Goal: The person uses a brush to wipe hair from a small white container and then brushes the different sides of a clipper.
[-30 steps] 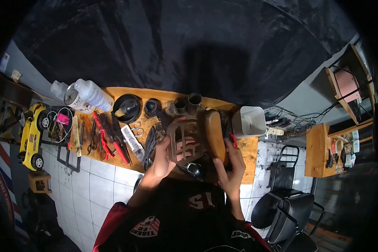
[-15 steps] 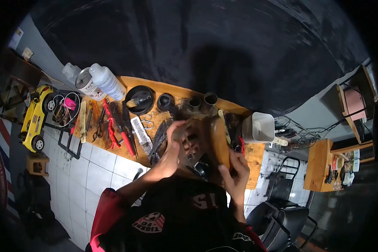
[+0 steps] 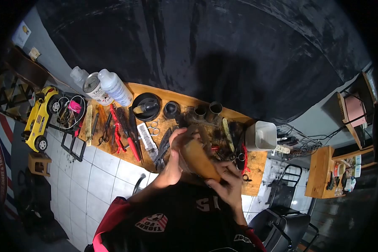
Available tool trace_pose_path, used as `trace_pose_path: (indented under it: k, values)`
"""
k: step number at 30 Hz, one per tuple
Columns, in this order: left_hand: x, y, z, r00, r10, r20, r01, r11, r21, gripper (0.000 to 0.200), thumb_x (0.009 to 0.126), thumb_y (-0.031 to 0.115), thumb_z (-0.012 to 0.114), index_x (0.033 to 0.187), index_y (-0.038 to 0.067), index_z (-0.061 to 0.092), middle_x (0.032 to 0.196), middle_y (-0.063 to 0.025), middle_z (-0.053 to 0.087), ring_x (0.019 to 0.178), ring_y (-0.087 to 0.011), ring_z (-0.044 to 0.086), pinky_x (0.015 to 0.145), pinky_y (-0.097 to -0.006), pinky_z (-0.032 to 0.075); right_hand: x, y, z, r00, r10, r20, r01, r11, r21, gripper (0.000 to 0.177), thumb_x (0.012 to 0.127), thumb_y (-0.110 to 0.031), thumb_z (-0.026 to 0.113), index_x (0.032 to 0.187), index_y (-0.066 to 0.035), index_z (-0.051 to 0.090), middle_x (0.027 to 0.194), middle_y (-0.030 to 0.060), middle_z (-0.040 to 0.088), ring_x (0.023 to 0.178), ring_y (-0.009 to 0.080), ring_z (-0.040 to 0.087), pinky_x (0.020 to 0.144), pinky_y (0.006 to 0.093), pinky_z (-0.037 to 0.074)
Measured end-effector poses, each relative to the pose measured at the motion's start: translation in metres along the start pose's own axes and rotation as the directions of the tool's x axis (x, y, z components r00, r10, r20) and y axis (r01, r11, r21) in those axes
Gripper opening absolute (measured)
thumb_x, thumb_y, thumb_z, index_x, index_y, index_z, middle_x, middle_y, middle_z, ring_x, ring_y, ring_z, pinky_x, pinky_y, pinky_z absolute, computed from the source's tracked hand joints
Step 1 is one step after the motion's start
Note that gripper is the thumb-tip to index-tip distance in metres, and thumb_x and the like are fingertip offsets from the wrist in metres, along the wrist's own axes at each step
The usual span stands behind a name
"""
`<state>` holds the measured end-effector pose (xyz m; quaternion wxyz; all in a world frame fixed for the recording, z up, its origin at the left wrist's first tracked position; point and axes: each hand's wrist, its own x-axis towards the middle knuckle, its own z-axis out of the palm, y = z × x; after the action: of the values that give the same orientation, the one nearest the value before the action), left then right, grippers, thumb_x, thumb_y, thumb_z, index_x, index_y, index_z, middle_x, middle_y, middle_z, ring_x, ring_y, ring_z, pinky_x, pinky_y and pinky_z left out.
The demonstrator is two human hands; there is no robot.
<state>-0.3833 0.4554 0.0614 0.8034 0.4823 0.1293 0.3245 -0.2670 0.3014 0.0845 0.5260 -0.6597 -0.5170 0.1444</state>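
Observation:
In front of my chest, my right hand (image 3: 227,181) is closed around the lower end of a brown, wooden-backed brush (image 3: 200,161), which tilts up to the left. My left hand (image 3: 173,161) is raised beside the brush's upper end, with its fingers curled around something dark and blurred. The brush and motion blur hide most of what the left hand holds. Behind the hands lies the wooden worktable (image 3: 178,122), strewn with dark hair clippings. A white comb (image 3: 147,138) and silver scissors (image 3: 154,127) lie left of my left hand.
Bottles (image 3: 115,89), a can (image 3: 97,89) and a black bowl (image 3: 146,106) stand at the back left. Dark cups (image 3: 214,110) are at the back. A white bin (image 3: 261,136) stands right; a black chair (image 3: 281,222) is lower right. A yellow toy car (image 3: 40,119) is far left.
The brush has swung from nearly upright to a leftward tilt, over the front of my left hand. My right hand has shifted slightly left and down. The view has moved slightly.

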Motion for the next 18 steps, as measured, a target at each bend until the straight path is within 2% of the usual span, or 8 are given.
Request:
trace_pose_path:
  k: [1,5,8,12,13,16,17,18]
  values:
    - [0.003,0.000,0.004,0.999,0.052,-0.011,-0.052,0.999,-0.006,0.081,0.086,0.074,0.040,0.140,0.018,0.020,0.134,-0.0162,0.043,0.118,-0.0282,0.053,0.093,-0.0408,0.048,0.001,-0.002,0.004,1.000,0.015,0.011,-0.015,1.000,0.005,0.048,0.074,-0.013,0.080,0.118,0.001,0.065,0.096,0.0124,0.061,0.085,0.0228,0.061,0.075,0.0313,0.050]
    - [-0.002,0.003,0.005,0.996,0.077,-0.040,-0.074,0.994,0.076,0.082,0.085,0.076,0.035,0.140,0.017,0.018,0.137,-0.0222,0.040,0.116,-0.0336,0.053,0.093,-0.0422,0.049,0.006,0.002,0.000,0.954,0.157,-0.257,-0.198,0.970,-0.143,0.049,0.074,-0.009,0.079,0.119,0.001,0.064,0.094,0.0124,0.060,0.083,0.0216,0.060,0.075,0.0297,0.049]
    - [0.002,0.008,0.007,0.995,0.094,0.028,-0.091,0.991,-0.102,0.080,0.090,0.069,0.038,0.144,0.016,0.013,0.135,-0.0188,0.036,0.119,-0.0286,0.046,0.098,-0.0425,0.039,0.004,0.003,-0.009,0.927,0.149,-0.343,-0.207,0.968,-0.139,0.049,0.074,-0.006,0.079,0.119,0.002,0.064,0.092,0.0113,0.059,0.082,0.0202,0.059,0.075,0.0284,0.048]
    - [0.005,0.006,0.007,0.987,0.161,0.016,-0.162,0.984,0.076,0.081,0.088,0.072,0.036,0.141,0.016,0.014,0.139,-0.0231,0.036,0.124,-0.0352,0.046,0.100,-0.0447,0.041,-0.001,-0.001,-0.013,0.968,0.098,-0.229,-0.120,0.989,-0.084,0.047,0.075,-0.006,0.077,0.120,0.002,0.063,0.092,0.0107,0.058,0.083,0.0192,0.059,0.075,0.0276,0.048]
    - [0.007,0.006,0.007,0.985,0.174,0.005,-0.173,0.978,0.116,0.081,0.087,0.073,0.036,0.140,0.016,0.015,0.139,-0.0245,0.037,0.125,-0.0373,0.046,0.101,-0.0453,0.042,-0.002,-0.003,-0.009,0.973,0.157,-0.168,-0.182,0.973,-0.142,0.047,0.077,-0.007,0.076,0.120,0.003,0.062,0.093,0.0113,0.058,0.083,0.0198,0.059,0.073,0.0279,0.048]
    - [0.017,0.005,0.011,0.955,0.291,-0.053,-0.287,0.955,0.077,0.080,0.088,0.072,0.035,0.140,0.015,0.016,0.139,-0.0236,0.038,0.126,-0.0364,0.046,0.101,-0.0447,0.042,-0.010,0.005,-0.001,0.965,0.244,-0.092,-0.251,0.966,-0.064,0.041,0.081,-0.010,0.072,0.118,0.004,0.062,0.091,0.0158,0.063,0.084,0.0239,0.061,0.074,0.0314,0.049]
    - [0.019,0.001,0.005,0.952,0.302,-0.055,-0.300,0.953,0.055,0.080,0.089,0.070,0.038,0.143,0.015,0.015,0.138,-0.0170,0.036,0.122,-0.0299,0.045,0.101,-0.0436,0.037,-0.011,0.006,-0.004,0.977,0.208,-0.040,-0.210,0.976,-0.049,0.041,0.081,-0.011,0.072,0.118,0.005,0.062,0.092,0.0169,0.064,0.086,0.0248,0.062,0.076,0.0322,0.049]
    - [0.021,0.000,0.004,0.945,0.321,-0.068,-0.317,0.946,0.064,0.080,0.089,0.070,0.038,0.143,0.015,0.015,0.138,-0.0167,0.036,0.122,-0.0297,0.045,0.101,-0.0434,0.037,-0.014,0.006,-0.007,0.984,0.176,0.012,-0.176,0.984,-0.032,0.040,0.081,-0.011,0.071,0.117,0.005,0.062,0.093,0.0181,0.065,0.088,0.0257,0.063,0.078,0.0330,0.049]
